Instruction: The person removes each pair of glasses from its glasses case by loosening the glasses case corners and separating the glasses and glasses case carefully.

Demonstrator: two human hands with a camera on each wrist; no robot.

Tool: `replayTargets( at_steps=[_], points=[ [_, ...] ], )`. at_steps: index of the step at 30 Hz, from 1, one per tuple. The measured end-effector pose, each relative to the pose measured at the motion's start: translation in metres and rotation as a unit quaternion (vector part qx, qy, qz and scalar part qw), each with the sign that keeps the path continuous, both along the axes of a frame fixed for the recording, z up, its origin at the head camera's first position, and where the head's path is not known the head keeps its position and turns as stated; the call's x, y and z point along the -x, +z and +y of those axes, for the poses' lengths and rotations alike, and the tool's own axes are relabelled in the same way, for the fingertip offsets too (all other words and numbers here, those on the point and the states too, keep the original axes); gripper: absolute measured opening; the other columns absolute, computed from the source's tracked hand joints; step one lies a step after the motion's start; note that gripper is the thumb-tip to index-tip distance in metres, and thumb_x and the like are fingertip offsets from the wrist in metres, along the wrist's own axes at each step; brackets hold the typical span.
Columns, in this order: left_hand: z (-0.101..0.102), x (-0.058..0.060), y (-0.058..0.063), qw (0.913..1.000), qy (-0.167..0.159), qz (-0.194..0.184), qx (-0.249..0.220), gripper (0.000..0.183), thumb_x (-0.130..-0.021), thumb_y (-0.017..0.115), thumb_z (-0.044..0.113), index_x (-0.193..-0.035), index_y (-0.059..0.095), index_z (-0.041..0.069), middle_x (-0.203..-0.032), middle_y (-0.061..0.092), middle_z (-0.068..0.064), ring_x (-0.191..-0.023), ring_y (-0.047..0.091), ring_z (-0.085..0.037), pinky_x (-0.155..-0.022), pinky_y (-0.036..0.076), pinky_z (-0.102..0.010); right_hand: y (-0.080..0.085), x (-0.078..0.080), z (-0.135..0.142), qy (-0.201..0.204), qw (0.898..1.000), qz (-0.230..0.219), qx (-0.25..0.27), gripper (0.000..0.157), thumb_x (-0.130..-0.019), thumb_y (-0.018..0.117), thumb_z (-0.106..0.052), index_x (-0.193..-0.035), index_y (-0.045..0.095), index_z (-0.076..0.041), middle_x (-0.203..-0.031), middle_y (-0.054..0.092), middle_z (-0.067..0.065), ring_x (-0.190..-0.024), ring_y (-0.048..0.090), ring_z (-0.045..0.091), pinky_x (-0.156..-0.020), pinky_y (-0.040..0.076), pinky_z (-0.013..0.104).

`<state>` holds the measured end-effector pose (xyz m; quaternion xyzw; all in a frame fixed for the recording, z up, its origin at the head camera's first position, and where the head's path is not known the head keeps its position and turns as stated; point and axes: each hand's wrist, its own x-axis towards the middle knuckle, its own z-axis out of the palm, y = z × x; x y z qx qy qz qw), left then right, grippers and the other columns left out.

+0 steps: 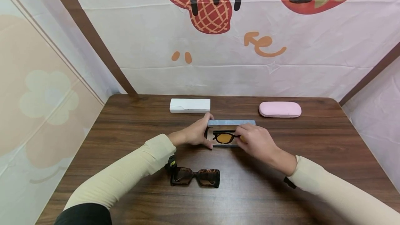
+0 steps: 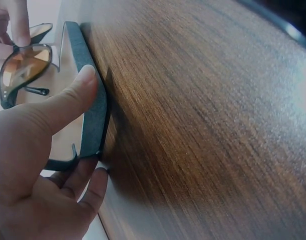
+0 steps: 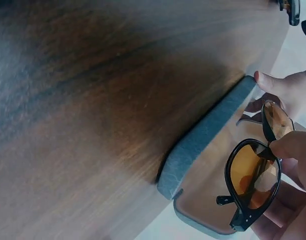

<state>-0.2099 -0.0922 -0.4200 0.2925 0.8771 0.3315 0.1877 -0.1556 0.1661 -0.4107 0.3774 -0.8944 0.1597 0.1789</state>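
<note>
An open blue-grey glasses case (image 1: pixel 232 123) with a pale lining lies mid-table. My left hand (image 1: pixel 196 132) grips its left end, the thumb along the near wall (image 2: pixel 94 117) and the other fingers curled about the end in the left wrist view. With my right hand (image 1: pixel 257 141) I pinch black-framed sunglasses (image 1: pixel 224 138) with orange lenses at the bridge. In the right wrist view the sunglasses (image 3: pixel 253 175) are over the case's lined inside, arms folded behind the lenses. My right fingers partly hide one lens.
Tortoiseshell sunglasses (image 1: pixel 195 177) with dark lenses lie closer to me, just right of my left forearm. Toward the table's back edge are a white case (image 1: pixel 190 105) on the left and a closed pink case (image 1: pixel 280 109) on the right. A printed cloth (image 1: pixel 150 37) hangs behind the table.
</note>
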Motion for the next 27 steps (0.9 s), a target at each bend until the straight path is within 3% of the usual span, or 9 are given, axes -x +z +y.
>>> replayTargets(
  at_steps=[10, 27],
  points=[
    [0.001, 0.000, 0.000, 1.0000, 0.001, 0.007, 0.000, 0.089, -0.070, 0.096, 0.014, -0.131, 0.031, 0.004, -0.129, 0.053, -0.021, -0.122, 0.053, -0.030, -0.106, 0.042, -0.043, 0.012, -0.009, 0.006, -0.019, 0.999, -0.035, 0.000, 0.014, -0.082, 0.080, -0.007, -0.087, 0.070, -0.014, -0.089, 0.072, -0.001, -0.081, 0.068, 0.016, -0.064, 0.056, 0.036],
    [0.001, 0.001, -0.001, 1.0000, 0.000, 0.005, -0.001, 0.090, -0.070, 0.096, 0.014, -0.131, 0.031, 0.004, -0.129, 0.054, -0.021, -0.119, 0.053, -0.030, -0.102, 0.043, -0.043, 0.013, -0.021, 0.012, -0.029, 0.994, -0.103, -0.003, 0.014, -0.081, 0.080, -0.009, -0.087, 0.070, -0.017, -0.084, 0.072, -0.006, -0.076, 0.068, 0.012, -0.063, 0.055, 0.036]
  ],
)
